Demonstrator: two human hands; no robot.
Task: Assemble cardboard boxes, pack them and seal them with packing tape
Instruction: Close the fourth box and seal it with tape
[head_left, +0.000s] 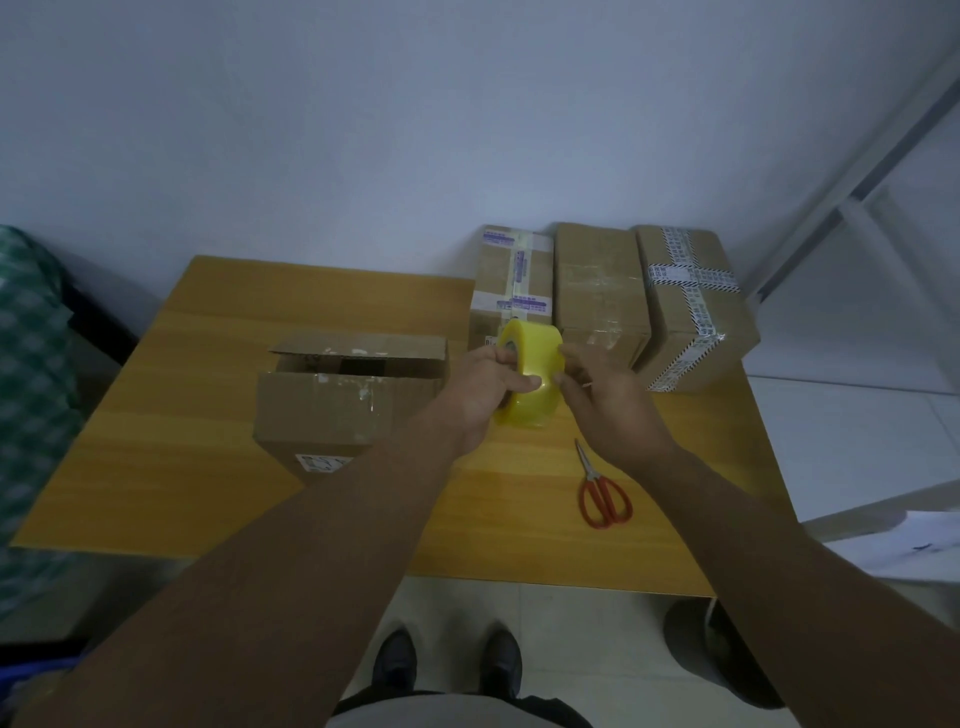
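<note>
There is a single view, taken from the person's head and looking forward and steeply down. Both forearms reach into it from the bottom corners, and the shoes (447, 662) show at the bottom edge, so the camera sits almost straight above the person's own feet. The wooden table (156, 441) fills the middle of the view, close below, with the wall (415, 130) rising behind it across the upper half. The wide lens bends straight lines near the edges, such as the white frame (852, 197) at the right.
</note>
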